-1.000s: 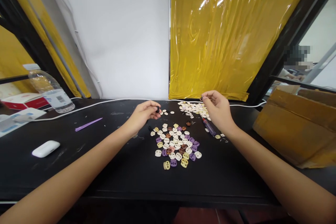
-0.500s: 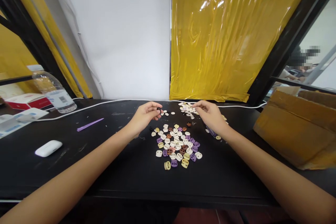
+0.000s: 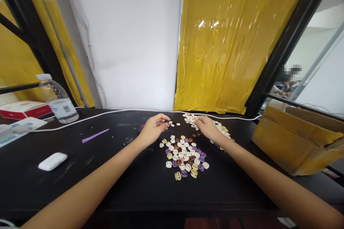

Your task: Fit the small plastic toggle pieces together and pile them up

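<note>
On the black table [image 3: 134,186] lies a pile of small two-hole plastic pieces [image 3: 185,154] in white, cream, purple and brown. A second, paler pile [image 3: 192,118] lies further back. My left hand [image 3: 153,128] is closed in a pinch on a small black piece [image 3: 167,121] just left of the piles. My right hand [image 3: 205,126] rests at the edge of the far pale pile, fingers curled and pinched together over its pieces. What the right fingers hold is too small to make out.
A white earbud case [image 3: 52,161], a purple strip [image 3: 95,135] and a water bottle [image 3: 57,99] sit on the left. A white cable [image 3: 107,112] runs along the back. A cardboard box [image 3: 298,139] stands at the right. Another person is behind the frame at the far right.
My right hand has dropped from a raised position down onto the far pale pile. The left hand stays pinched on the black piece. The camera has tilted up a little.
</note>
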The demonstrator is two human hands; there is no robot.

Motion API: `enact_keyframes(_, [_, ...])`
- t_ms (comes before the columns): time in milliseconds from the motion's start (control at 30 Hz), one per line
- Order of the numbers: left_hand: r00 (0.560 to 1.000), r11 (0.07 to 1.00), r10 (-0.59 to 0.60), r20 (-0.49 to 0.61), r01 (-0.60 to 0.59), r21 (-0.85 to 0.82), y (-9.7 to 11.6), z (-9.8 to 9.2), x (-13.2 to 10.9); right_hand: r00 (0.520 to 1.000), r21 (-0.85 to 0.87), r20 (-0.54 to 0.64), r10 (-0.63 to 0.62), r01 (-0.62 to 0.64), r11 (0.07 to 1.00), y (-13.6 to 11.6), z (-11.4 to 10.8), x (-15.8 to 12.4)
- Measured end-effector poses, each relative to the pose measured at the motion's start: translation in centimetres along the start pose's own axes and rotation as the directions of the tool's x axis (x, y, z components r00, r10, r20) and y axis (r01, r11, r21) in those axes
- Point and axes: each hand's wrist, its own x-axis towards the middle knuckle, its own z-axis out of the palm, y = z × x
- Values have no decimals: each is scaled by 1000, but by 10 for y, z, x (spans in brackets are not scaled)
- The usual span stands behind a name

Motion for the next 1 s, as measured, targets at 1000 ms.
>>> enact_keyframes(1000, [997,999,20,73,-22,26,-14,8,-6,931,-281,313,186,-96,955,-14,6,65])
